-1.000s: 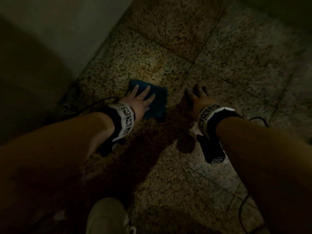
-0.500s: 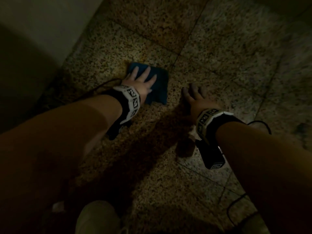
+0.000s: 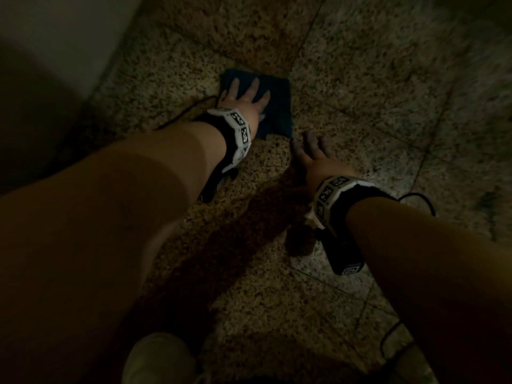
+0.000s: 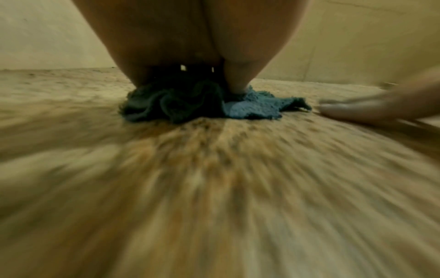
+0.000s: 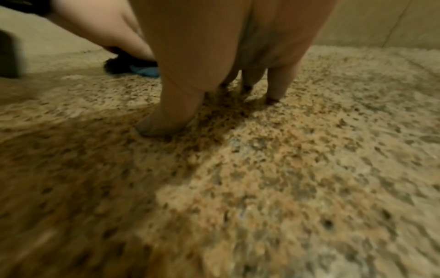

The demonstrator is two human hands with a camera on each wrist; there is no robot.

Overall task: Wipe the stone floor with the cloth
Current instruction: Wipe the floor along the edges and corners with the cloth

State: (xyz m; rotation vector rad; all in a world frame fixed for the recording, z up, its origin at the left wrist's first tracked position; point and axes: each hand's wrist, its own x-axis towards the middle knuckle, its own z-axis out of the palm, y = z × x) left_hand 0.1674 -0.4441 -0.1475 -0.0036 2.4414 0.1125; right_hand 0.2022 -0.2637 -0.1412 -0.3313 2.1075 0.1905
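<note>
So the wiping step looks to be well underway here: one blue cloth (image 3: pixel 273 106) is being pressed flat onto the stone floor (image 3: pixel 360 92) under the left hand (image 3: pixel 243 102), fingers spread out straight over it, nothing pinched or gripped. The cloth is found toward the far-left part of the floor, not far from the wall (image 3: pixel 55 37), right where two tile seams meet, and it's bunched up a bit under the palm in the left wrist view. The right hand (image 3: pixel 318 159) is planted on bare floor just beside the cloth's near corner, fingers extended and tips down, nothing held, probably just for support. Next up, a sweep over the tiles nearby is probably called for, with steady downward pressure kept so the cloth isn't left behind. Count: one cloth, two hands, one shoe (image 3: pixel 158 358) at the bottom edge.
</note>
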